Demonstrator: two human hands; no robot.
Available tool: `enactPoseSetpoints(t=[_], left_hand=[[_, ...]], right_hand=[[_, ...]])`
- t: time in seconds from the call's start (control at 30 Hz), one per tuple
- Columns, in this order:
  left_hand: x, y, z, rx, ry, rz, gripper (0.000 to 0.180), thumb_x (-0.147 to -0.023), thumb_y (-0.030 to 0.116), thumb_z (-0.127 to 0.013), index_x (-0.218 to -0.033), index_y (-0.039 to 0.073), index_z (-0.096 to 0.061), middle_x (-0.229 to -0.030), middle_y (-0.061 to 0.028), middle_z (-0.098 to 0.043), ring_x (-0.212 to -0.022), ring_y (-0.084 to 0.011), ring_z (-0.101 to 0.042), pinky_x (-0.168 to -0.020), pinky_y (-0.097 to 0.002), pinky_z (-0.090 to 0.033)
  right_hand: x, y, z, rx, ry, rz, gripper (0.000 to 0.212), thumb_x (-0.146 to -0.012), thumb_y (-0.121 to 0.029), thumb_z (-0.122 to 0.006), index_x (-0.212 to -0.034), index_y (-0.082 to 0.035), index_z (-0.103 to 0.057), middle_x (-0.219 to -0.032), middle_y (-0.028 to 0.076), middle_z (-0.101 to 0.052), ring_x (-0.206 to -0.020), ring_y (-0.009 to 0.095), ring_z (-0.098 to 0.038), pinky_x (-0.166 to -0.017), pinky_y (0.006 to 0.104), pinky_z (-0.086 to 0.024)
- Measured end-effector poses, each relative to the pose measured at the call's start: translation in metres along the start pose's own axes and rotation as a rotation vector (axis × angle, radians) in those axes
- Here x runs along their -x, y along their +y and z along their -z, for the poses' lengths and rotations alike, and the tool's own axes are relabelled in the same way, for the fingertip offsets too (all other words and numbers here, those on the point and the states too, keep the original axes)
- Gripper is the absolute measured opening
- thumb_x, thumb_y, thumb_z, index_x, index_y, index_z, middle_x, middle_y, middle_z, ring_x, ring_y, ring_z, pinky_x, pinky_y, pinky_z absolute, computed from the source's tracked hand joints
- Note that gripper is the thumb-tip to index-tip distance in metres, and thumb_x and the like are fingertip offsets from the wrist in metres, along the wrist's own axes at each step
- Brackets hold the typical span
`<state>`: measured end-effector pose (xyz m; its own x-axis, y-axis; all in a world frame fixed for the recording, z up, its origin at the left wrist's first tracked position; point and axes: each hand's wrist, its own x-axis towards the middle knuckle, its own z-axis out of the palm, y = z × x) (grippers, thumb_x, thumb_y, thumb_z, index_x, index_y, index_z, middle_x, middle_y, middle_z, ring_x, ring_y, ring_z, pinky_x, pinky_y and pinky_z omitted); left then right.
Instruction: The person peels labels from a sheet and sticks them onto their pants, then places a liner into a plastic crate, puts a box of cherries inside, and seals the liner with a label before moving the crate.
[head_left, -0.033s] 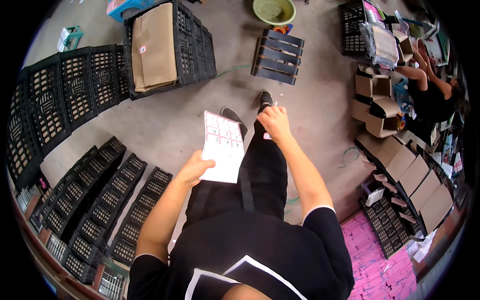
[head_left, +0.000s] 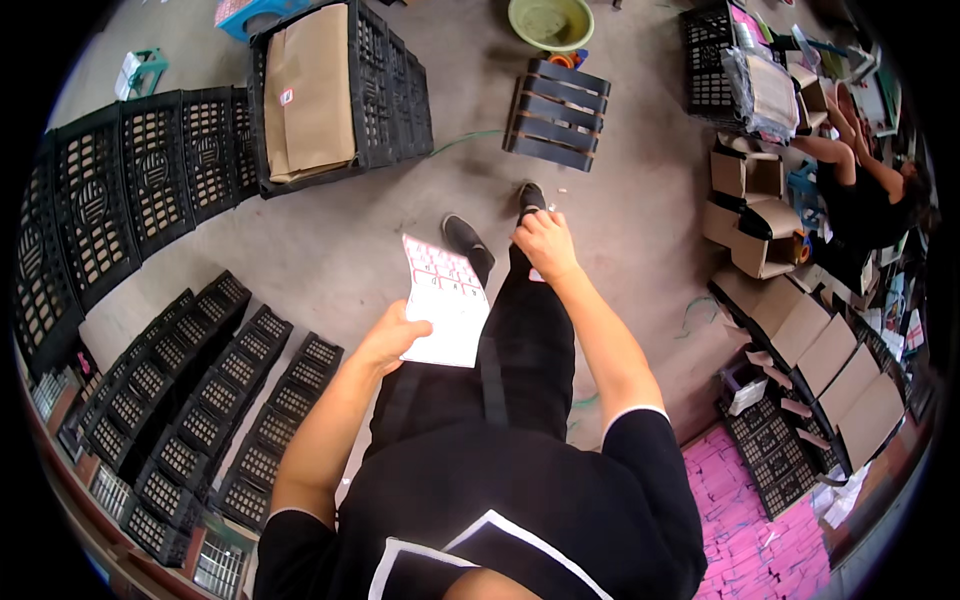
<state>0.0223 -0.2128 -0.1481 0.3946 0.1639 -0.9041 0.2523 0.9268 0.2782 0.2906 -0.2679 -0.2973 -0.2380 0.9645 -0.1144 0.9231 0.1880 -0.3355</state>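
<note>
A white sheet of red-outlined stickers (head_left: 445, 328) is in my left hand (head_left: 385, 338), gripped at its lower left edge with the thumb on top. Its upper part carries rows of stickers with dark handwritten-looking marks and bends back; the lower part is blank white. My right hand (head_left: 546, 243) is closed in a pinch to the right of the sheet, apart from it. A small white and pink sticker (head_left: 537, 275) shows beneath its fingers; the fingertips themselves are partly hidden.
Black plastic crates (head_left: 155, 160) line the left, one stack holding brown cardboard (head_left: 310, 95). A slatted dark stool (head_left: 557, 115) and green basin (head_left: 551, 25) stand ahead. At right are open cardboard boxes (head_left: 747, 172), a seated person (head_left: 870, 200) and a pink-covered patch (head_left: 750, 510).
The sheet's upper end has tipped back and dropped slightly, so its sticker rows look more foreshortened. My right hand has barely shifted.
</note>
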Motion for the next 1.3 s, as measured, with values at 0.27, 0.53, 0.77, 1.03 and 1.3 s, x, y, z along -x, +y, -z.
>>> enactPoseSetpoints(t=[0.27,0.53,0.77,1.03,1.3], left_hand=[[-0.006,-0.019,0.007,0.046,0.043,-0.056,0.042,-0.075,-0.006,-0.048,-0.116,-0.011,-0.054,-0.108,-0.0155,-0.064,-0.098,-0.0221,-0.063,-0.088,-0.0329,-0.050],[0.005,0.005,-0.012,-0.316,-0.039,-0.228,0.031,-0.080,0.001,-0.054,-0.110,-0.003,-0.059,-0.094,-0.0058,-0.063,-0.085,-0.0111,-0.059,-0.076,-0.0290,-0.049],[0.009,0.013,-0.013,-0.683,0.039,-0.284,0.018,-0.086,0.011,-0.056,-0.095,-0.005,-0.061,-0.076,-0.0044,-0.062,-0.072,-0.0104,-0.056,-0.065,-0.0294,-0.047],[0.016,0.002,-0.011,-0.913,0.046,-0.238,0.016,-0.082,0.008,-0.056,-0.084,-0.007,-0.061,-0.065,-0.0112,-0.060,-0.063,-0.0163,-0.058,-0.059,-0.0347,-0.046],[0.016,0.015,-0.017,-0.766,-0.072,-0.227,0.035,-0.076,0.002,-0.050,-0.109,-0.009,-0.055,-0.107,-0.0186,-0.059,-0.099,-0.0249,-0.059,-0.085,-0.0334,-0.046]], right_hand=[[-0.011,-0.030,0.026,-0.237,-0.263,-0.300,0.026,-0.081,-0.032,-0.063,-0.089,-0.009,-0.073,-0.100,0.003,-0.064,-0.105,0.022,-0.051,-0.093,0.0436,-0.030],[-0.021,-0.115,0.110,-0.988,0.044,-0.188,0.031,-0.074,-0.015,-0.074,-0.103,-0.006,-0.070,-0.095,0.009,-0.061,-0.088,0.024,-0.057,-0.078,0.0319,-0.047],[-0.017,-0.116,0.106,-1.364,-0.132,-0.318,0.019,-0.079,-0.015,-0.071,-0.095,-0.004,-0.072,-0.088,0.007,-0.062,-0.085,0.019,-0.059,-0.073,0.0298,-0.047],[-0.002,-0.122,0.093,-1.474,-0.205,-0.383,0.015,-0.083,-0.009,-0.066,-0.095,-0.001,-0.071,-0.085,0.007,-0.062,-0.079,0.014,-0.058,-0.069,0.0266,-0.045],[-0.003,-0.119,0.108,-1.255,-0.152,-0.317,0.029,-0.077,-0.011,-0.073,-0.105,-0.006,-0.070,-0.091,0.005,-0.061,-0.084,0.014,-0.056,-0.073,0.0268,-0.045]])
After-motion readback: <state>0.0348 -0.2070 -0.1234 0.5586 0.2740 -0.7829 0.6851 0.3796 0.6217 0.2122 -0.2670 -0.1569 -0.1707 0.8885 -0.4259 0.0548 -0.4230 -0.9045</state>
